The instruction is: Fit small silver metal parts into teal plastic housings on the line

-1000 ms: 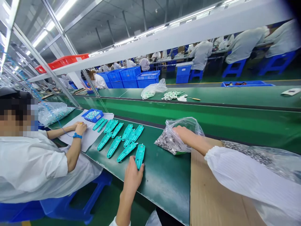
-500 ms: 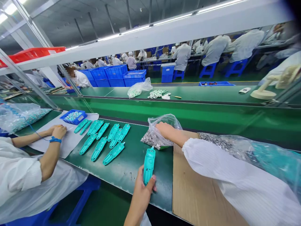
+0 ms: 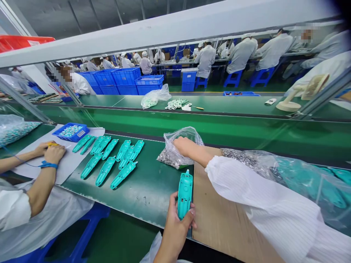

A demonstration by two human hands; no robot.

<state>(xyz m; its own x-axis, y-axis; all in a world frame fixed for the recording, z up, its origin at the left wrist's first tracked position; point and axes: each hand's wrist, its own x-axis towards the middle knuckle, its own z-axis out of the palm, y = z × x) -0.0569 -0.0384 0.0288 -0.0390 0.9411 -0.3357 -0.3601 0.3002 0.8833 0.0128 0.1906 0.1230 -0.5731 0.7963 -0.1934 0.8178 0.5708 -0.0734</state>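
Note:
My left hand holds a teal plastic housing upright at the near edge of the green conveyor belt, its inner face toward me. My right hand rests at the mouth of a clear plastic bag of small metal parts, and its fingers are hidden in the bag's folds. Several matching teal housings lie in angled rows on the belt to the left of my hands.
A co-worker's hands rest on a white sheet at the left, near a blue crate. Cardboard lies under my right arm, and a large bag of teal parts is at the right. A second belt runs behind.
My left hand has lifted the teal housing off the belt and brought it nearer to me, turned upright. My right hand stays at the bag. The whole view has swung slightly.

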